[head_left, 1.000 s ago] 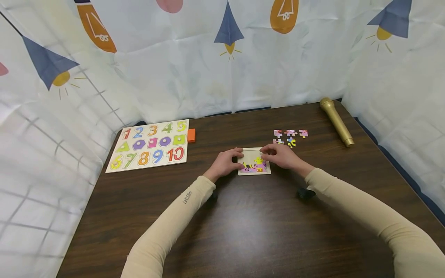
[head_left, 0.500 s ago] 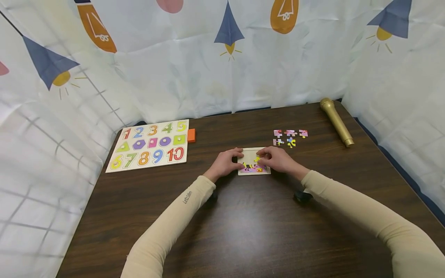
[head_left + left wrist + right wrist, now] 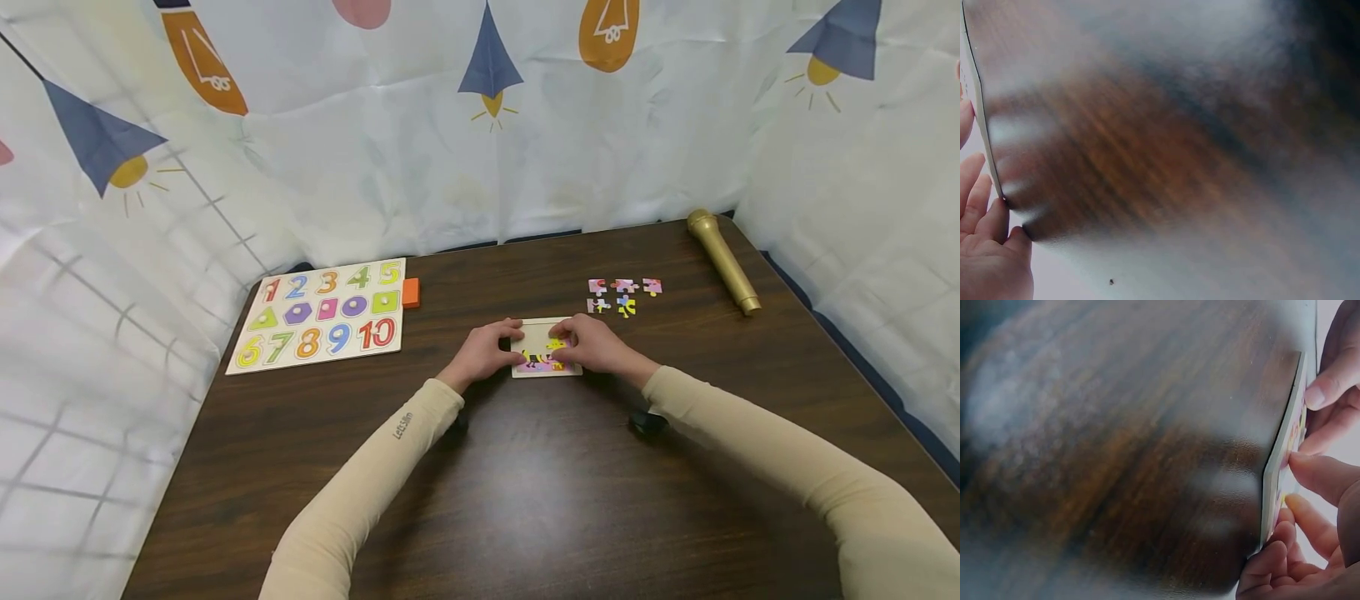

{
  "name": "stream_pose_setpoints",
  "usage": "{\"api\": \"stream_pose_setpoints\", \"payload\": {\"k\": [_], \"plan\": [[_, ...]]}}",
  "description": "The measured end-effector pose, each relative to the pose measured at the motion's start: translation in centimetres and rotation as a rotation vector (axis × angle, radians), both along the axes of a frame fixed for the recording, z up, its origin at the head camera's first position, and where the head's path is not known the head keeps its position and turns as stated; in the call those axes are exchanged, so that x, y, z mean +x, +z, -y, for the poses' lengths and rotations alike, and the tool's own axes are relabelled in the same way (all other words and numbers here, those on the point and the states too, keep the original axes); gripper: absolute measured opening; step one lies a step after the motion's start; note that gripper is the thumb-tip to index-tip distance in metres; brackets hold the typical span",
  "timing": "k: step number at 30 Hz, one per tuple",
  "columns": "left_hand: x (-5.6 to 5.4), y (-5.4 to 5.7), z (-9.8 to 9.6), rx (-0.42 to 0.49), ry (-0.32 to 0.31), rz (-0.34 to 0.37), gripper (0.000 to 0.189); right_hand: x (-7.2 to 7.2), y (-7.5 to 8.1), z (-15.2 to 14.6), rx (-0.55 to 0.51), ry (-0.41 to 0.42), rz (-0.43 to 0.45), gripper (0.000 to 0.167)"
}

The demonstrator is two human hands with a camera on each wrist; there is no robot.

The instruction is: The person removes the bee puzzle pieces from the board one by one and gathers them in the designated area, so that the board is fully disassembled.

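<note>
puzzle tray [image 3: 535, 335]: near the table's [image 3: 570, 467] middle
left hand [image 3: 483, 354]: you grip its left edge
right hand [image 3: 597, 343]: fingertips [image 3: 1297, 506] on its pieces [image 3: 538, 365]; cannot tell if you pinch
right wrist view only: fingers [image 3: 1267, 557] curled at its rim
writing: left sleeve [image 3: 401, 427], "let's slim"

On the counter [image 3: 517, 517], the puzzle tray [image 3: 534, 335] lies between the left hand [image 3: 486, 354] and right hand [image 3: 594, 344], pieces in its near part. Behind it to the right are loose puzzle pieces [image 3: 625, 286] (three in the back row, two in front), with the microphone [image 3: 724, 263] farther right. Back left lies the number board [image 3: 312, 292], a block [image 3: 411, 293] at its right edge.
</note>
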State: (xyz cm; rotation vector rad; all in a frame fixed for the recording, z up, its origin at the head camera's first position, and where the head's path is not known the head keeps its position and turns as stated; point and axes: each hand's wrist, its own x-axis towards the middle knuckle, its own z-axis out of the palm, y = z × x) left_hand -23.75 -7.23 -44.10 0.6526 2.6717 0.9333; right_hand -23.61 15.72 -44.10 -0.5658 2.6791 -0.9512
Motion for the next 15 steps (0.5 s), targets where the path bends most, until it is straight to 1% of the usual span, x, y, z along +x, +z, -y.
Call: {"api": "stream_pose_setpoints", "payload": {"k": [6,15], "plan": [[0.04,0.16,0.04,-0.002,-0.002,0.001,0.045,0.27,0.08,-0.02,-0.004,-0.025,-0.014,0.041],[-0.05,-0.01,0.06,0.000,-0.006,-0.003,0.045,0.48,0.03,0.01,-0.019,-0.028,-0.020,0.035]]}}
